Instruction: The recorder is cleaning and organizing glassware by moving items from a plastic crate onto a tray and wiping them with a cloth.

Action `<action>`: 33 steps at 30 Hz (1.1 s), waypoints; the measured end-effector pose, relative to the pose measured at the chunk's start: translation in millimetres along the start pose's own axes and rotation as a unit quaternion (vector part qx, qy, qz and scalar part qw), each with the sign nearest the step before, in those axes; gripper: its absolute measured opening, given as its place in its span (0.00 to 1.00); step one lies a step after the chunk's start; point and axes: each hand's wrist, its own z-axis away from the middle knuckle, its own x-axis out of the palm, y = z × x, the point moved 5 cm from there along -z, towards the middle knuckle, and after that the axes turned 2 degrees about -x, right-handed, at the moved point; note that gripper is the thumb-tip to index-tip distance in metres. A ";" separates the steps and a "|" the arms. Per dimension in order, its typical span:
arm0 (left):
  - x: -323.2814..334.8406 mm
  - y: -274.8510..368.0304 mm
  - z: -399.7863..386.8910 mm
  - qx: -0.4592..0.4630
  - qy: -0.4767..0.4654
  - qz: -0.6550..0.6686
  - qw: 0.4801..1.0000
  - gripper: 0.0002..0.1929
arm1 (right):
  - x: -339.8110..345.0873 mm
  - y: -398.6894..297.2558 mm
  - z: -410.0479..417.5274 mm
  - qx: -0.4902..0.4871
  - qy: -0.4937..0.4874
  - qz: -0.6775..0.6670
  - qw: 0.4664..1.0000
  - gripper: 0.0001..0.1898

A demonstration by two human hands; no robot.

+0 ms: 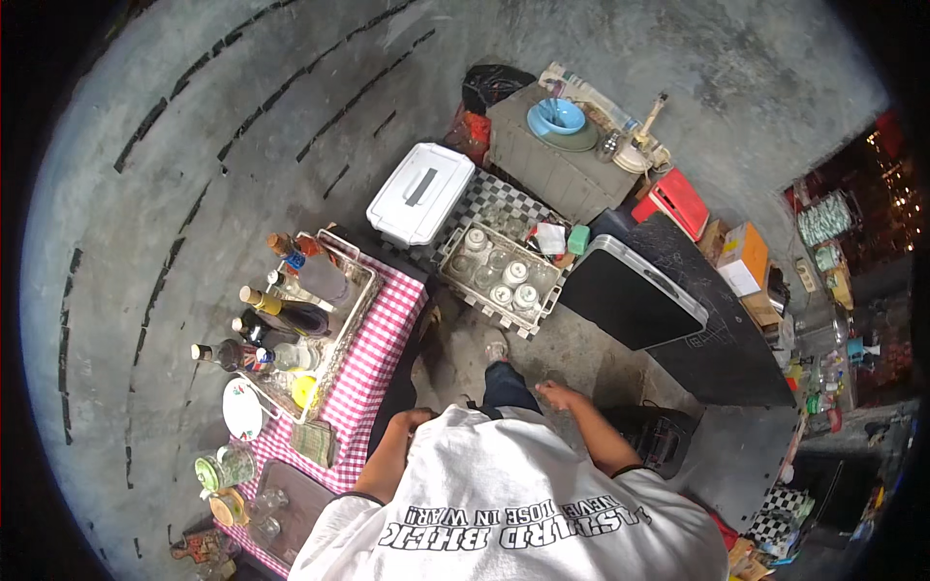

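Note:
My left hand (415, 418) is low by my waist, beside the edge of a table with a red-and-white checked cloth (369, 340); its fingers are mostly hidden. My right hand (555, 394) hangs in the air to the right of my leg, loosely bent, with nothing seen in it. On the checked cloth stands a wire basket (363, 298) with several bottles, among them a dark corked bottle (305, 317), and a yellow round thing (304, 391). Ahead of my foot is a white wire basket (465, 285) holding several glass jars (515, 273).
A white lidded box (421, 192) stands behind the jars, near a grey cabinet (559, 163) bearing a blue bowl (558, 116). At right are a black case with a silver frame (632, 294) and a dark counter (734, 341). A brown tray (301, 483) with glasses lies at lower left.

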 end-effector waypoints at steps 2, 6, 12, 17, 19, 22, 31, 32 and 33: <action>1.2 -60.7 -35.0 -0.084 -0.079 -0.066 0.991 0.21 | -36.0 -3.6 -23.8 -0.032 0.077 0.029 0.996 0.33; -30.9 -47.0 -40.3 -0.130 0.076 -0.066 0.986 0.19 | -70.2 -49.6 -23.9 0.011 -0.001 0.022 1.000 0.38; -80.2 14.5 -70.7 -0.262 0.224 0.164 0.924 0.20 | -132.2 -73.8 -69.7 -0.003 -0.024 0.050 0.998 0.34; -121.6 84.9 -129.9 -0.152 0.267 0.105 0.946 0.14 | -180.5 -81.9 -132.9 -0.052 0.027 -0.078 0.995 0.25; -130.8 118.8 -149.9 -0.120 0.255 -0.012 0.959 0.13 | -187.8 -95.0 -144.4 -0.037 0.006 -0.125 0.991 0.23; -151.6 117.6 -184.6 -0.021 0.273 -0.193 0.942 0.12 | -203.4 -143.3 -165.3 -0.043 -0.023 -0.204 0.978 0.20; -176.2 195.4 -269.3 0.038 0.346 -0.012 0.938 0.19 | -253.3 -208.5 -228.9 -0.202 0.100 0.076 0.971 0.32; -178.0 210.5 -265.8 0.011 0.386 -0.038 0.922 0.20 | -253.4 -212.1 -237.1 -0.177 0.086 0.080 0.977 0.37; -184.2 211.3 -258.1 -0.020 0.431 -0.066 0.900 0.22 | -248.4 -227.4 -241.6 -0.181 0.084 0.079 0.977 0.37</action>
